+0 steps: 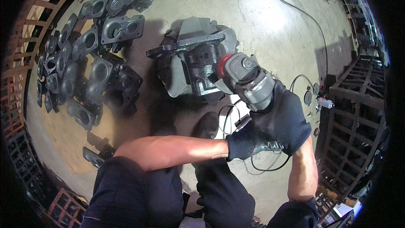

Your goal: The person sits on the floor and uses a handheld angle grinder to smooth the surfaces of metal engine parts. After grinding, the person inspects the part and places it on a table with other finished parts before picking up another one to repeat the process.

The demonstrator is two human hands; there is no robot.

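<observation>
Both my hands wear dark knit gloves and grip an angle grinder (255,86). My right hand (291,118) is closed around its body behind the head. Lower down, my left hand (249,141) is closed at the grinder's rear, its fingers partly hidden. The grinder's red-edged disc (221,65) is at the right side of a dark, glossy metal casting (202,65) with a wide flange; whether it touches cannot be made out. Grey angular metal pieces (179,76) lie around and beneath this casting on the floor.
Many dark flanged castings (99,71) lie piled at the left, one (95,156) near my knee. A black cord (322,33) curves across the concrete floor (253,0). At the right are loose discs (308,97), a spray can (325,103) and a metal crate (354,131).
</observation>
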